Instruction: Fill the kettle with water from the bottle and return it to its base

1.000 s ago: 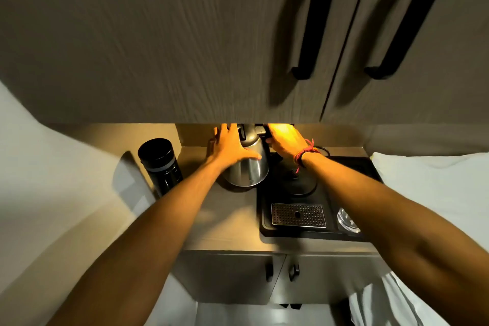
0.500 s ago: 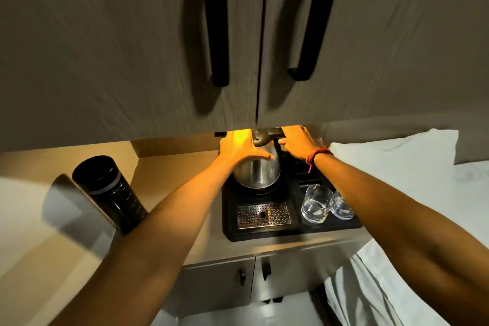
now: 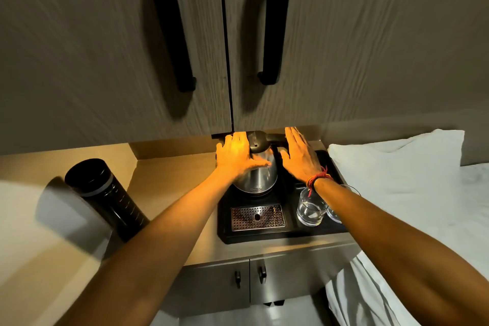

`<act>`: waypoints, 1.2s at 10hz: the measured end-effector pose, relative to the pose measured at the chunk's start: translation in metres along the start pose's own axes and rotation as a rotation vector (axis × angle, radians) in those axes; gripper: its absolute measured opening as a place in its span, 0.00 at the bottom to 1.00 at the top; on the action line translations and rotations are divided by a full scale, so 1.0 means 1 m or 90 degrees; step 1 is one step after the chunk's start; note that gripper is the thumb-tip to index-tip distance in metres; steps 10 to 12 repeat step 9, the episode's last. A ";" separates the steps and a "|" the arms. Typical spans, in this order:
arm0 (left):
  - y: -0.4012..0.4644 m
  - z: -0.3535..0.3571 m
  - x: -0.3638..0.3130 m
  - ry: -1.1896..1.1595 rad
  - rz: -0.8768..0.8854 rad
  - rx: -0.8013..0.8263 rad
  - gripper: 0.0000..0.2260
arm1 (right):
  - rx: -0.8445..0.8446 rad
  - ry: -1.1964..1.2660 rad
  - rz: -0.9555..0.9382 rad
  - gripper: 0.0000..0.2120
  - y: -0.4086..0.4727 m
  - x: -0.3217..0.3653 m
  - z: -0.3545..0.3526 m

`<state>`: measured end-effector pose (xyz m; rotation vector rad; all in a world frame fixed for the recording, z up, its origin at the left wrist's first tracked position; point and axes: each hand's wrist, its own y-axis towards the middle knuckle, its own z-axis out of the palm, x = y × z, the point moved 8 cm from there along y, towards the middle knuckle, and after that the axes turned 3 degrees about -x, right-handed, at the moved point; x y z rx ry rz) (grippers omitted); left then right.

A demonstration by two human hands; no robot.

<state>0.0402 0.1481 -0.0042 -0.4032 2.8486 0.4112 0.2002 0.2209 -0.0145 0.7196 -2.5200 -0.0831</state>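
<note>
The steel kettle (image 3: 258, 180) with a black lid and handle stands upright at the back of the black tray (image 3: 264, 234); its base is hidden beneath it. My left hand (image 3: 235, 153) grips the kettle's left side, thumb across the front. My right hand (image 3: 299, 159) hovers flat beside the handle, fingers stretched out and holding nothing. A red thread is tied around that wrist. The black bottle (image 3: 105, 193) stands on the counter at the left, well apart from both hands.
Two clear glasses (image 3: 311, 208) (image 3: 334, 216) stand on the tray under my right wrist. A perforated metal grate (image 3: 258, 217) lies at the tray's front. Upper cabinet doors (image 3: 185, 61) hang low over the kettle. A white pillow (image 3: 397, 167) lies on the right.
The kettle went from the counter left of the tray onto the tray's round base. My right hand has let go of the handle and opened. The left hand stays on the body.
</note>
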 end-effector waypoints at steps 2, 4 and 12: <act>0.003 -0.001 -0.004 0.020 0.002 -0.018 0.50 | -0.005 -0.005 -0.027 0.42 0.004 -0.004 0.004; -0.001 0.000 -0.007 0.095 -0.023 0.023 0.58 | 0.041 -0.091 -0.062 0.45 0.009 0.000 0.007; -0.118 -0.136 -0.063 0.196 0.115 -0.236 0.35 | -0.152 -0.166 -0.315 0.22 -0.112 0.109 -0.117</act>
